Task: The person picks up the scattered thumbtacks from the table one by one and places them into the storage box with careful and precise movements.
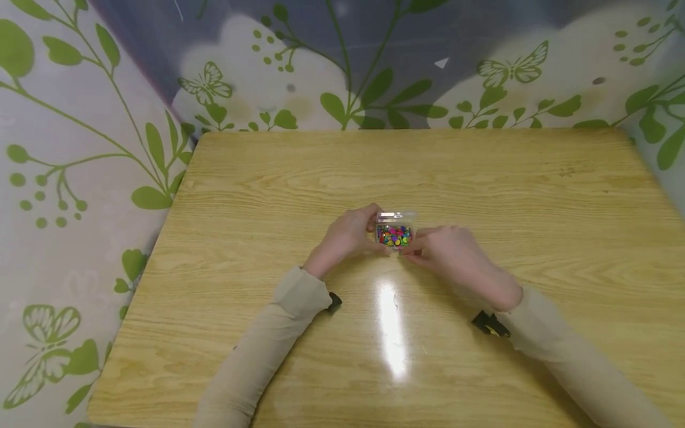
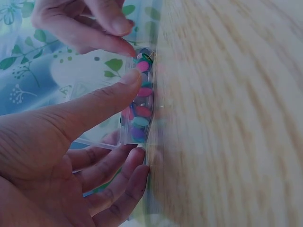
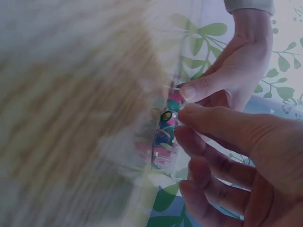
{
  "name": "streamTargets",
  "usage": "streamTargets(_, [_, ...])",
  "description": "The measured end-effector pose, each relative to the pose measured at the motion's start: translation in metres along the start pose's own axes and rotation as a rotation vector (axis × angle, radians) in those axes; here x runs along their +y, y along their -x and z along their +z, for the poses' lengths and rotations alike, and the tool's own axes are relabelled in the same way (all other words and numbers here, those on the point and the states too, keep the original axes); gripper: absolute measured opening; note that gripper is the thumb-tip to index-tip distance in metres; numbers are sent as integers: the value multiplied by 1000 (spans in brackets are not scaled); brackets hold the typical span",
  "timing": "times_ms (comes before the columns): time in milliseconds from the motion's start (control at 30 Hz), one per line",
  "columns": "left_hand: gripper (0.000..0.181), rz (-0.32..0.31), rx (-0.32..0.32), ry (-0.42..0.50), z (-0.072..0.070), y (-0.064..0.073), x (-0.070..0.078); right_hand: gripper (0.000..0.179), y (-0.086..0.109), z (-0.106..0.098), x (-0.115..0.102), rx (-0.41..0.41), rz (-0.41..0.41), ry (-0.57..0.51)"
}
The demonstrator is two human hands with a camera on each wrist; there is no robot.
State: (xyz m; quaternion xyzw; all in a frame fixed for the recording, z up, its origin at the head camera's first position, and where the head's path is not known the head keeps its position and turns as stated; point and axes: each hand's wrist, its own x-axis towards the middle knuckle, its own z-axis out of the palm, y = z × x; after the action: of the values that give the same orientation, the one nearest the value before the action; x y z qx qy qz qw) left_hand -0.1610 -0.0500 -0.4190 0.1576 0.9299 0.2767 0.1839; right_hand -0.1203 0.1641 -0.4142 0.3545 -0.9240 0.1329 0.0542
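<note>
A small clear plastic box (image 1: pixel 376 237) with its lid (image 1: pixel 396 217) raised at the back stands on the wooden table. Colourful round-headed thumbtacks (image 2: pixel 140 111) fill it. My left hand (image 1: pixel 342 239) grips the box's left end, thumb along the front and the other fingers round the side and behind. From the other side my right hand (image 1: pixel 457 252) holds the front right corner, thumb and forefinger close together there. One tack with a gold pin (image 3: pixel 166 116) shows near the right thumb tip. My right hand's remaining fingers are loosely bent behind the box.
The pale wooden table (image 1: pixel 241 196) stretches round the box and ends at a wall (image 1: pixel 299 89) with leaf and butterfly patterns. A bright light reflection (image 1: pixel 393 333) lies on the tabletop. Black straps (image 1: pixel 490 324) show at both sleeve cuffs.
</note>
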Motion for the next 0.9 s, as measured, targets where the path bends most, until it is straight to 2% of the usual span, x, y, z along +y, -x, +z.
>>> streamTargets(133, [68, 3, 5, -6, 0, 0, 0, 6, 2, 2, -1, -50, 30, -20])
streamTargets(467, [66, 11, 1, -3, -1, 0, 0, 8, 2, 4, 0, -103, 61, -54])
streamTargets(567, [64, 12, 1, -1, -1, -1, -1, 7, 2, 2, 1, -79, 48, -72])
streamTargets(733, [64, 17, 8, 7, -1, -2, -2, 8, 1, -2, 3, 5, 53, -117])
streamTargets(900, [64, 22, 14, 15, 1, -2, -3, 8, 0, -6, 6, 18, 85, -141])
